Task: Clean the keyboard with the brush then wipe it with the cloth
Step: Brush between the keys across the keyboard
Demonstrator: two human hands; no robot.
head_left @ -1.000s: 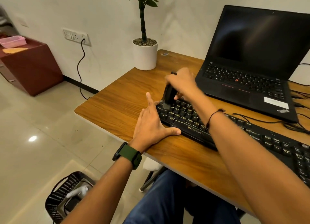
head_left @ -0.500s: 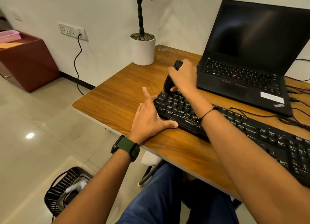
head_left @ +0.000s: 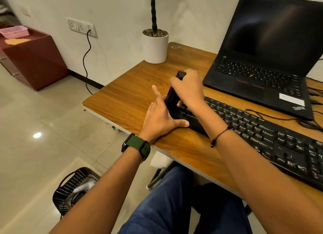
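The left hand [head_left: 160,119], fingers straight, braces the keyboard [head_left: 258,134] at its left end; should it slip, hard strokes could skid the board toward the laptop [head_left: 262,72]. Just beyond, the right hand [head_left: 188,88] grasps the brush [head_left: 172,98], bristles down on the leftmost keys, handle tilted up and away. The keyboard's long axis runs from there toward the near right.

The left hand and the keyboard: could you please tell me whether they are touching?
Touching. The head view shows the left hand lying flat on the table, its thumb pressed along the front edge of the keyboard at the left corner.
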